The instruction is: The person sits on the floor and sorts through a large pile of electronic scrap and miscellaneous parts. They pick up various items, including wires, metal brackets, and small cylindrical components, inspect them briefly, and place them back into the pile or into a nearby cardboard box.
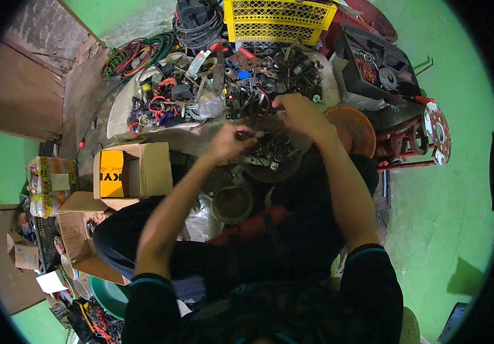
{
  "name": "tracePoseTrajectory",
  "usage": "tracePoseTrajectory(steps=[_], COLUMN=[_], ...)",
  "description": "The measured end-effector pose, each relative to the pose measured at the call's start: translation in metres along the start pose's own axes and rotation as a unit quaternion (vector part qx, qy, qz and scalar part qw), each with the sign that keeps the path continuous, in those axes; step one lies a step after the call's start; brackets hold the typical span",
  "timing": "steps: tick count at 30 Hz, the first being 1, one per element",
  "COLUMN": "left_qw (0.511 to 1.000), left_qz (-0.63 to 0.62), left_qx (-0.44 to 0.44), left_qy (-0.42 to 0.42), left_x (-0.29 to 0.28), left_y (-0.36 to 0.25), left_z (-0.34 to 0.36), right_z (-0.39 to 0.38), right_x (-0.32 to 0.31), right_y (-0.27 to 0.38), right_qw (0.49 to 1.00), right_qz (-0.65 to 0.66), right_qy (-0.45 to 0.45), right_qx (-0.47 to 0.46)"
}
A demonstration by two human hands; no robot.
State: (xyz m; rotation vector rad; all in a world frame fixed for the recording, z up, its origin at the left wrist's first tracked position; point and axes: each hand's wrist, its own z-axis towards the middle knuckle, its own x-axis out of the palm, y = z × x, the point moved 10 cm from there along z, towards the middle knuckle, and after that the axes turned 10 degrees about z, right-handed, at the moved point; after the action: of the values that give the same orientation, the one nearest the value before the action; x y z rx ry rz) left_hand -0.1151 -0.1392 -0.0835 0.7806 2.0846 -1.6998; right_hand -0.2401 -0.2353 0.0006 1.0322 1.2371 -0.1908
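Note:
My left hand (228, 143) is closed around a small dark-reddish piece that I cannot make out, above the left edge of a shallow round dish. Several small metal parts (270, 150) lie in that dish. To the right and a little farther away, my right hand (303, 117) has its fingers curled together at the near edge of a large heap. Whatever its fingertips hold is too small and dark to name. The heap of wires, connectors and electrical scrap (230, 86) spreads over a pale sheet beyond both hands.
A yellow plastic crate (278, 20) and coiled cables (144, 54) stand behind the heap. To the right are an orange bowl (359, 129), a black parts box (373, 69) and a red metal frame (407, 143). An open cardboard box (155, 169) stands left; a round container (232, 205) is nearer.

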Motion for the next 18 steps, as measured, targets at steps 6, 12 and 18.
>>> tracePoseTrajectory(steps=[6,12,18], left_qw=[0.953,0.983,0.953], left_qz=[0.298,0.182,0.295], left_qx=[0.029,0.02,0.057], left_qy=[0.043,-0.007,0.025], left_x=[-0.111,-0.146,-0.134], left_y=[-0.021,-0.035,-0.061], left_z=[-0.067,-0.127,-0.13], right_z=[0.043,0.105,0.116], right_x=[-0.023,0.063,0.129], right_y=[0.022,-0.016,-0.044], right_qw=[0.995,0.981,0.965], right_qz=[0.022,-0.12,-0.175], right_qy=[0.025,0.126,0.11], right_qx=[-0.091,-0.087,-0.16])
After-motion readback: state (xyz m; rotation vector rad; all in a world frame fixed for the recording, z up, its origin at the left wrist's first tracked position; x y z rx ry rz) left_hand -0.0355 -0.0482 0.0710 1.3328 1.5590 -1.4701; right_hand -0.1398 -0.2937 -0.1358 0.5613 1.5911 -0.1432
